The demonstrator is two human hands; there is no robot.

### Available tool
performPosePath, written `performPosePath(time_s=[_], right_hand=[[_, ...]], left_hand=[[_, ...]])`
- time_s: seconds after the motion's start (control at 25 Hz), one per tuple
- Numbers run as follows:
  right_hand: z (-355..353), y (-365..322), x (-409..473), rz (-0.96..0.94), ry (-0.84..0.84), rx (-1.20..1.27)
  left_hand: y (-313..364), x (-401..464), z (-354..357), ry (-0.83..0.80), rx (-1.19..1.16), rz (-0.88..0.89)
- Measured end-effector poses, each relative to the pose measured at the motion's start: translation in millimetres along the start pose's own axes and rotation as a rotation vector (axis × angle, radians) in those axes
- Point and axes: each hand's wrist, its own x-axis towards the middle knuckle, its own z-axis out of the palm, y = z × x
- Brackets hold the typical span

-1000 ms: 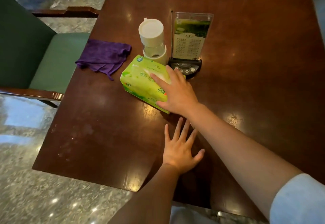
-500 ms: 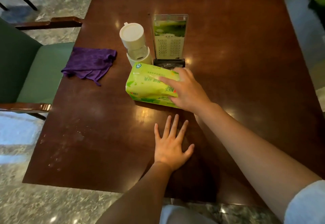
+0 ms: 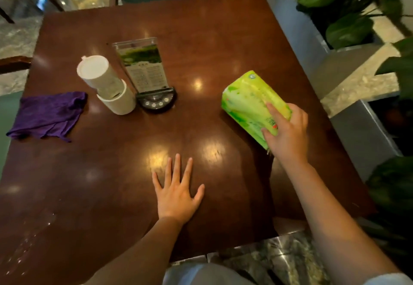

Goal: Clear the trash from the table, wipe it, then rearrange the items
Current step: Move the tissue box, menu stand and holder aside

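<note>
Dark wooden table (image 3: 201,38) fills most of the view, glossy, with ceiling light reflections scattered across it and faint pale specks near its 7 o'clock corner. Leafy plants (image 3: 348,11) crowd the 1 to 3 o'clock side beyond the table edge, over a grey stone planter ledge (image 3: 357,83). A green seat cushion (image 3: 9,114) shows at 9 o'clock, partly under a purple cloth (image 3: 48,113) that lies crumpled on the table's 9 o'clock edge and overhangs it slightly. Green tissue pack (image 3: 248,99) sits toward 3 o'clock of the table centre, tilted with one end raised; whether its lower edge touches the wood is unclear because of motion blur. Right hand (image 3: 288,135) grips the pack's near end, fingers (image 3: 273,111) spread over its top face, thumb side wrapped under. Left hand (image 3: 176,192) rests flat on the table at 6 o'clock, palm down, fingers splayed, holding nothing. Clear acrylic menu stand (image 3: 143,65) stands upright near 11 o'clock of centre, leaning back, seated in a black half-round base with small buttons (image 3: 156,102). Just to its 9 o'clock side, touching or nearly so, a white cylindrical container (image 3: 105,83) with a flat lid, seated in a wider white cup.
</note>
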Motion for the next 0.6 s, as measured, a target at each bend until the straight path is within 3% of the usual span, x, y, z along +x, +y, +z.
performPosePath(time_s=[0.16,0.28,0.6], right_hand=[[-6.2,31.1,0.0,0.234,0.120,-0.090],[0.9,42.4,7.3,0.383,0.089,-0.124],[14.9,49.8,12.0,0.266,-0.079,-0.272]], left_hand=[[1.5,-1.1,-2.2,-0.026,0.011,-0.007],[2.4,-1.2,-3.0,-0.032,0.017,-0.011],[1.5,-1.8,-2.3,-0.027,0.014,-0.008]])
